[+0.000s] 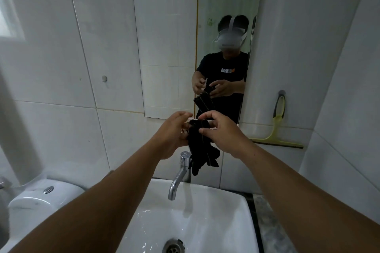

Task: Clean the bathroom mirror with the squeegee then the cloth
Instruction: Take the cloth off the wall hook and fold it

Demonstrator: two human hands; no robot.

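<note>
In the head view, both hands were up in the middle of the frame, just under the mirror [226, 6]. The left hand [172, 135] had its fingers curled around the top of a black cloth [202, 150]. The right hand [220, 129] pinched the same cloth from the other side with its finger and thumb. The rest of the cloth hung down loose, just in front of the tap [181, 172] and over the white sink [205, 222] at the bottom of the frame.

The squeegee [276, 127] was not in any hand. It hung on a hook on the wall at the right of the frame, its yellow-green handle up and its long blade at the bottom. It was well apart from the hands.

From this, it looked like the squeegee part was done, because the tool was put away on its hook. I cannot be sure of that from one picture. The cloth part looked like it was only getting ready. The cloth was bunched up, and it was not touching the glass yet. The hands seemed to be sorting or folding it.

So wiping the mirror with the cloth was left to do. I could not tell if the glass was wet or streaky.

A toilet [41, 197] sat at the lower left.
</note>
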